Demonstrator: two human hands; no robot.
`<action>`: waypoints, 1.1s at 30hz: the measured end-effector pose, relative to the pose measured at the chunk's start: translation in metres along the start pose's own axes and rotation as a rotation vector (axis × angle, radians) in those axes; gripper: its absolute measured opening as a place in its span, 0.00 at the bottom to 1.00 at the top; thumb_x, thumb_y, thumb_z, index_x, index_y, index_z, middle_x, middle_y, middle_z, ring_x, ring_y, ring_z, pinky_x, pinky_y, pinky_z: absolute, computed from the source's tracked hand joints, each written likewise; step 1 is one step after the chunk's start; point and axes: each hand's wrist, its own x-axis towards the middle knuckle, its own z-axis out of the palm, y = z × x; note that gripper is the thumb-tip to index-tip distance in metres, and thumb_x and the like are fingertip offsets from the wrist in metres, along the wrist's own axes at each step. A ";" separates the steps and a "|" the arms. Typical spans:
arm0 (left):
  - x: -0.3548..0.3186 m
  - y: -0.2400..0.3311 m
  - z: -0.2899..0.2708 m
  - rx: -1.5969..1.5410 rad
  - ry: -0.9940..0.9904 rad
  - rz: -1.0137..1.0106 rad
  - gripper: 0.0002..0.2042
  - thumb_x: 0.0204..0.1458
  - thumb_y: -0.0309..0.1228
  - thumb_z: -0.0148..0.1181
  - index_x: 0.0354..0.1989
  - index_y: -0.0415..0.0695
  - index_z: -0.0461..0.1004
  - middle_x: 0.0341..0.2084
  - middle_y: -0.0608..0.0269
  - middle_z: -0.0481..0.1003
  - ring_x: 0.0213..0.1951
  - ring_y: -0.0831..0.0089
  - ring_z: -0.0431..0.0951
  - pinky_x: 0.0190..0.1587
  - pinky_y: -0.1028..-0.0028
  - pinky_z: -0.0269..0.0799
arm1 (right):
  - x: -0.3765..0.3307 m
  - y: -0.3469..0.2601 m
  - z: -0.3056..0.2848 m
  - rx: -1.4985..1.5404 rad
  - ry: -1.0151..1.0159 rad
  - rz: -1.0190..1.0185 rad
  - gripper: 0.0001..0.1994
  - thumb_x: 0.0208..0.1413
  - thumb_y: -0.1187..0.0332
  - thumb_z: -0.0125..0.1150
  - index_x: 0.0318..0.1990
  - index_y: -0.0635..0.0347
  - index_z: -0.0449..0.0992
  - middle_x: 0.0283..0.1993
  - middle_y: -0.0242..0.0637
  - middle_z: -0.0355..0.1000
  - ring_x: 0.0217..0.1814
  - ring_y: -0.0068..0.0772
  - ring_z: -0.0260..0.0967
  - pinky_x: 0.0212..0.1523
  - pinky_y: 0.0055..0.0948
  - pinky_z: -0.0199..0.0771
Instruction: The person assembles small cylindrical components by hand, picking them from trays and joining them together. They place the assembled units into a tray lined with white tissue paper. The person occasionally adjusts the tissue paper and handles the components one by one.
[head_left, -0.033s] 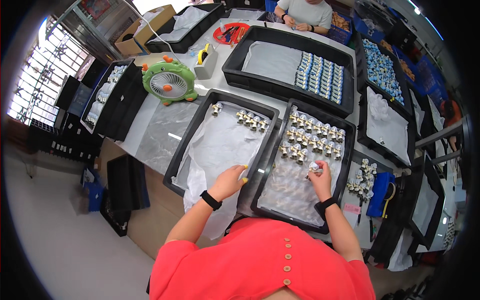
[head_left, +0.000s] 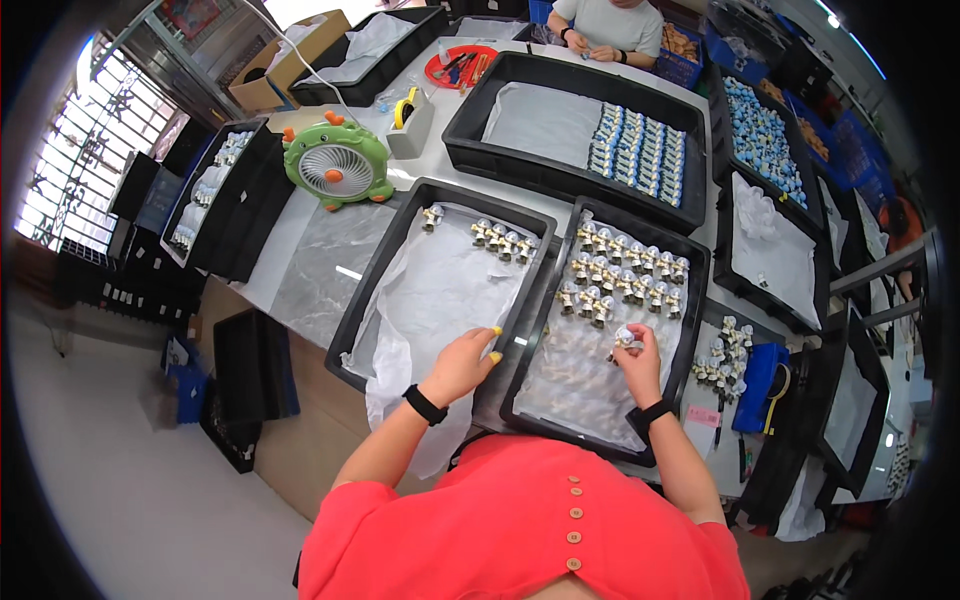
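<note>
over the middle of the right tray (head_left: 697, 285), pinches a small shiny figurine (head_left: 623, 335) between thumb and fingers of the right hand (head_left: 643, 362). looks smooth, so could slip out of too light a pinch and drop onto the cloudy film (head_left: 568, 378) below; cannot tell whether touching that film or just above. sits near the rows of figurines (head_left: 603, 273) toward the far side, so could knock one into the next through a knuckle swung too low.

with the left hand (head_left: 463, 368), grips nothing: holds thumb and fingers apart over the near right part of the left tray (head_left: 490, 200). could snag the loose white paper (head_left: 440, 285), draped over the near rim, with that forearm, and so drag askew the few figurines (head_left: 502, 241) at the far end.

farther right, just beside the right tray, could scuff the heap of figurines (head_left: 728, 362) by brushing past with the right forearm. past the left tray, could get paper lifted by a draught from the green fan (head_left: 335, 170); cannot tell if switched on.
</note>
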 end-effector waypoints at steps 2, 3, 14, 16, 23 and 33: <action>0.001 0.045 -0.002 -0.179 0.080 0.044 0.20 0.47 0.29 0.58 0.49 0.39 0.67 0.44 0.52 0.71 0.43 0.56 0.73 0.45 0.66 0.70 | -0.025 -0.019 0.000 0.170 -0.076 0.066 0.20 0.44 0.79 0.60 0.47 0.60 0.65 0.44 0.34 0.62 0.32 0.18 0.66 0.31 0.20 0.71; 0.000 0.064 -0.003 -0.270 0.057 0.042 0.20 0.47 0.28 0.58 0.50 0.39 0.67 0.43 0.53 0.71 0.42 0.58 0.73 0.45 0.67 0.70 | -0.035 -0.029 0.002 0.229 -0.109 0.073 0.20 0.44 0.79 0.60 0.47 0.61 0.65 0.45 0.34 0.62 0.32 0.18 0.66 0.31 0.19 0.71; -0.002 0.128 0.058 -0.929 -0.269 -0.083 0.26 0.54 0.25 0.53 0.61 0.38 0.54 0.50 0.54 0.66 0.47 0.71 0.73 0.45 0.76 0.71 | -0.081 -0.078 -0.006 0.215 -0.169 -0.132 0.21 0.42 0.81 0.60 0.47 0.61 0.66 0.45 0.33 0.63 0.35 0.19 0.66 0.35 0.19 0.69; -0.002 0.129 0.060 -0.915 -0.268 -0.101 0.26 0.54 0.26 0.54 0.61 0.38 0.54 0.49 0.55 0.66 0.46 0.71 0.73 0.45 0.76 0.71 | -0.083 -0.079 -0.009 0.189 -0.160 -0.149 0.21 0.42 0.80 0.61 0.47 0.61 0.66 0.45 0.33 0.64 0.35 0.20 0.66 0.36 0.19 0.69; -0.008 0.136 0.059 -0.930 -0.214 -0.095 0.23 0.54 0.28 0.55 0.58 0.38 0.58 0.45 0.57 0.68 0.43 0.73 0.74 0.42 0.76 0.72 | -0.095 -0.080 -0.008 0.167 -0.182 -0.164 0.21 0.43 0.78 0.63 0.48 0.61 0.66 0.44 0.33 0.64 0.35 0.20 0.67 0.37 0.20 0.68; -0.017 0.127 0.063 -0.894 -0.195 -0.086 0.23 0.54 0.30 0.55 0.57 0.37 0.60 0.46 0.56 0.68 0.46 0.72 0.72 0.46 0.74 0.71 | -0.100 -0.079 -0.004 0.167 -0.235 -0.172 0.22 0.43 0.80 0.62 0.49 0.62 0.66 0.44 0.34 0.64 0.34 0.21 0.68 0.36 0.20 0.69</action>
